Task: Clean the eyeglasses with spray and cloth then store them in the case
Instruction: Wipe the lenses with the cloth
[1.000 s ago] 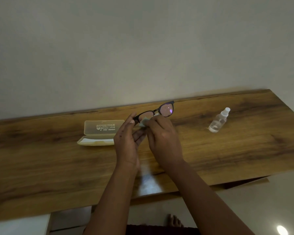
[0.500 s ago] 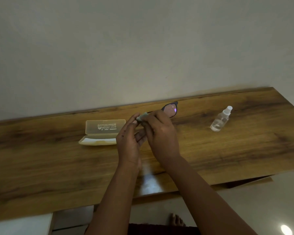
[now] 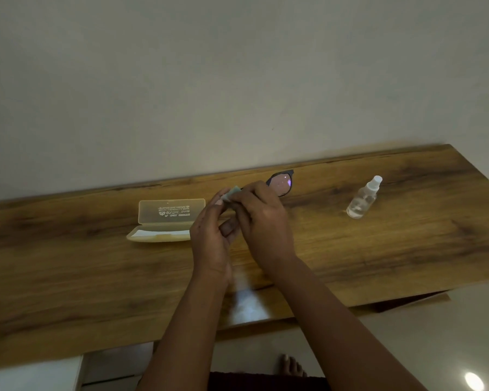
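Eyeglasses (image 3: 282, 185) were held above the wooden table (image 3: 378, 249), between both hands, just right of the open case (image 3: 164, 221). The right hand (image 3: 261, 224) had its fingers curled over the frame's near lens, pinching a pale green cloth (image 3: 232, 192) against it, so only the far lens, with its dark rim, showed. The left hand (image 3: 212, 238) gripped the glasses from the other side, its fingertips meeting the cloth. Farther right of the case, well apart from the hands, a small clear spray bottle (image 3: 363, 198) stood on the table. The case's translucent lid stood raised toward the wall.
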